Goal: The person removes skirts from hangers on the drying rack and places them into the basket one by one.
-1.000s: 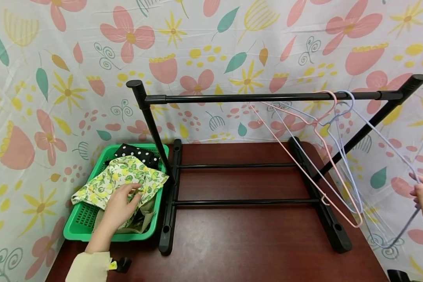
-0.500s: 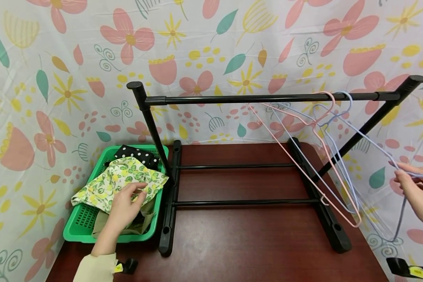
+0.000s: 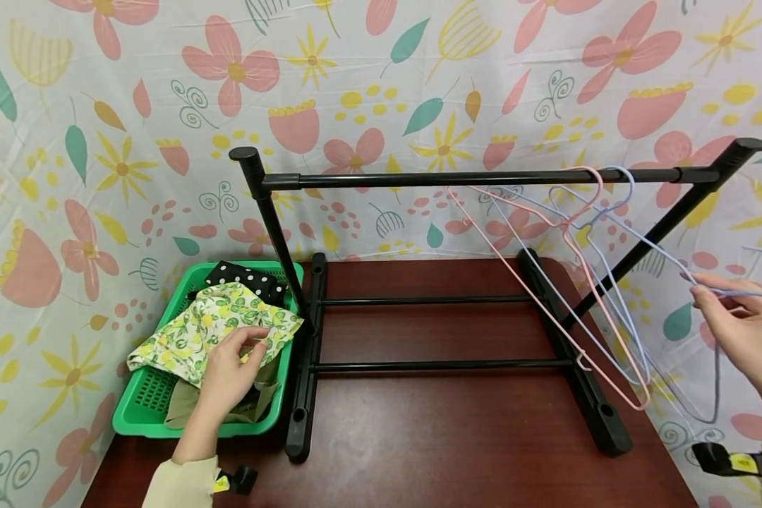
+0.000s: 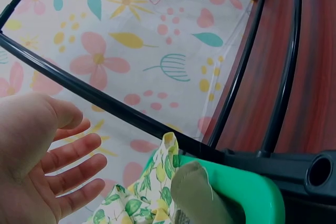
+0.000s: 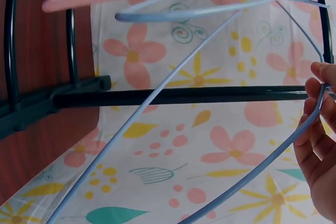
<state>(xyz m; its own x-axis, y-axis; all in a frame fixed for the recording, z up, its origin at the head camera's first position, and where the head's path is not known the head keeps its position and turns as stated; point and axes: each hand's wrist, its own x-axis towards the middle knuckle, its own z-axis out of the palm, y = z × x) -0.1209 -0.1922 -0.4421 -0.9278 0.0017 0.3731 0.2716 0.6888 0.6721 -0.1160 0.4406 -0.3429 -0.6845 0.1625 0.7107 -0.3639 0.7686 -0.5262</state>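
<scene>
My right hand point(image 3: 739, 328) pinches a light-blue clothes hanger point(image 5: 262, 170) near its neck, to the right of a black clothes rack point(image 3: 419, 180). A pink hanger point(image 3: 595, 271) and another blue hanger point(image 3: 621, 171) hang by their hooks from the rack's bar. On the left, my left hand point(image 3: 231, 370) hovers over a green basket point(image 3: 123, 416), fingers loosely bent and holding nothing. Below it lies a lemon-print cloth garment point(image 3: 206, 331). A black polka-dot cloth point(image 3: 244, 277) lies behind that, and an olive cloth point(image 3: 183, 406) shows underneath.
The rack stands on a dark reddish-brown table point(image 3: 444, 437), its left foot point(image 3: 300, 423) right beside the basket. Two low crossbars point(image 3: 444, 366) join the feet. A flower-print curtain point(image 3: 381, 77) closes off the back and both sides.
My right hand has come left and slightly up into fuller view, bringing the blue hanger closer to the rack. My left hand has shifted slightly right above the lemon-print garment.
</scene>
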